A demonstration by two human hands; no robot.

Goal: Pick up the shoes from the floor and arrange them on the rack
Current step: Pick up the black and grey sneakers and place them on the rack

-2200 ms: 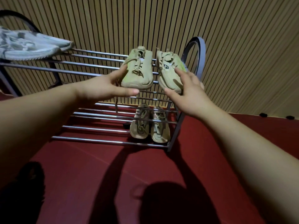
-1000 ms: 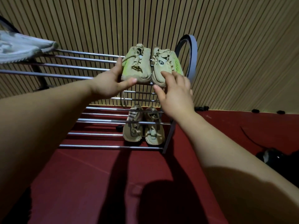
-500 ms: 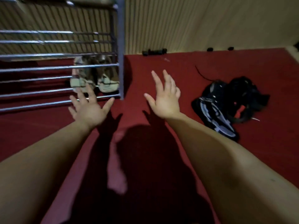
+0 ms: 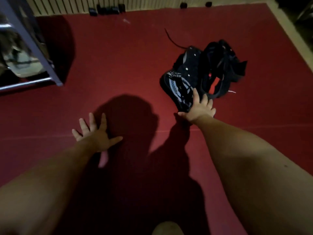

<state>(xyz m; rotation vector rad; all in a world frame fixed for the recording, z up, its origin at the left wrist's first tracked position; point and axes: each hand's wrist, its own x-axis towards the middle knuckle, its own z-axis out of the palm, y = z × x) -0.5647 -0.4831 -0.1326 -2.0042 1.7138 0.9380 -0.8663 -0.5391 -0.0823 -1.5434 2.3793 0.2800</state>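
1. Two black shoes are lying side by side on the red floor (image 4: 135, 48), well away from the rack (image 4: 33, 48) in the top left corner
2. The right hand (image 4: 199, 108) is reaching down with its fingers spread open, touching the near end of the patterned shoe (image 4: 177, 85) but not gripping it
3. The left hand (image 4: 94, 133) is hanging open over bare floor, holding nothing
4. The other shoe (image 4: 218, 68) is looking soft and floppy, so I think both are light and bendy
5. Pinching each one at the heel or the open top is looking like the best hold

Matt red floor (image 4: 118, 65), glossy metal rack (image 4: 27, 33)
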